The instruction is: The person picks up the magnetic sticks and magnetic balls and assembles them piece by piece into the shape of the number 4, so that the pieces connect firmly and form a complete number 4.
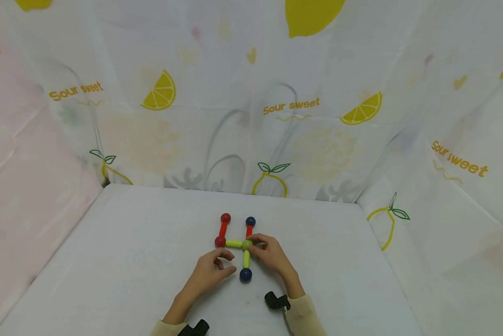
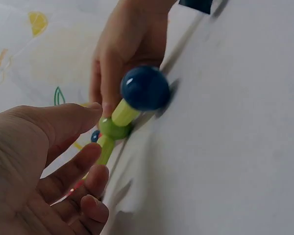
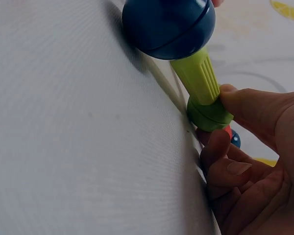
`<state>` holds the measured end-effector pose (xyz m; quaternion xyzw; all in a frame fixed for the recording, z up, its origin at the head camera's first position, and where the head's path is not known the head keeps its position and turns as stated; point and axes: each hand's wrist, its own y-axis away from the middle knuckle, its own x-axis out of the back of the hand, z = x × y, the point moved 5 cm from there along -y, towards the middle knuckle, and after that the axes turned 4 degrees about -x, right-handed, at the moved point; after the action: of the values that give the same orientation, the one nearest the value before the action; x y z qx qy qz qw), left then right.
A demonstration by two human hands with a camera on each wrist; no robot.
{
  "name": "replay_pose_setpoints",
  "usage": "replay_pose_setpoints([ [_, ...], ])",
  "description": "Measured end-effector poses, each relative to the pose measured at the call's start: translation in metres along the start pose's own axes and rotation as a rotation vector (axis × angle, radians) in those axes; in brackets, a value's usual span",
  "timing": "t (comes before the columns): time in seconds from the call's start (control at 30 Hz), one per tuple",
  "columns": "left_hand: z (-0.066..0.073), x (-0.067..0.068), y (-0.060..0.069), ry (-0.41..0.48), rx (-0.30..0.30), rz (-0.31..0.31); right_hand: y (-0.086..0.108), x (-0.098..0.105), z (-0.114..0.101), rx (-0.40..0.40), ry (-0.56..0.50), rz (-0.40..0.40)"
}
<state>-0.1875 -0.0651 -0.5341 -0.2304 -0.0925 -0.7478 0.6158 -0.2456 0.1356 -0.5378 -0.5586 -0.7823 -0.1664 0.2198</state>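
A ball-and-rod toy figure lies on the white table. At its centre is a green ball [image 3: 206, 113], joined to a yellow-green rod [image 1: 246, 259] that ends in a near blue ball [image 1: 245, 275]. Another yellow-green rod [image 1: 234, 244] runs left to a red ball [image 1: 220, 241]. From there a red rod [image 1: 223, 229] leads to a second red ball [image 1: 225, 217]. Beyond the green ball, a partly covered red rod [image 1: 249, 231] carries a far blue ball [image 1: 250, 221]. My right hand [image 1: 270, 253] pinches the green ball. Nothing is held by my left hand [image 1: 211, 273], loosely curved beside the figure.
The white tabletop [image 1: 121, 261] extends around both hands. Lemon-printed white cloth [image 1: 217, 140] hangs behind the table and along its sides. Dark wrist cameras [image 1: 276, 301] sit at both sleeves.
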Motion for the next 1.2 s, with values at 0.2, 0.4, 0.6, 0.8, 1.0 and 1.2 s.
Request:
replay_pose_setpoints([
  [0.2,-0.004,0.031,-0.013,-0.037,0.031,0.073,0.0,0.002,-0.001,-0.01,-0.001,-0.004],
  [0.4,-0.011,0.045,-0.025,-0.083,0.05,0.077,0.0,0.004,0.001,-0.019,0.005,-0.007],
  [0.6,-0.018,0.045,-0.026,-0.121,0.047,0.055,-0.001,0.007,0.003,-0.018,0.028,-0.025],
  [0.8,-0.022,0.048,-0.025,-0.167,0.054,0.017,-0.001,0.012,-0.001,0.011,0.098,-0.024],
  [1.0,-0.027,0.057,-0.023,-0.229,0.033,-0.028,0.0,0.017,-0.005,0.022,0.148,-0.056],
  [1.2,-0.033,0.078,-0.019,-0.328,0.008,-0.036,0.006,0.032,-0.005,0.002,0.199,-0.054],
])
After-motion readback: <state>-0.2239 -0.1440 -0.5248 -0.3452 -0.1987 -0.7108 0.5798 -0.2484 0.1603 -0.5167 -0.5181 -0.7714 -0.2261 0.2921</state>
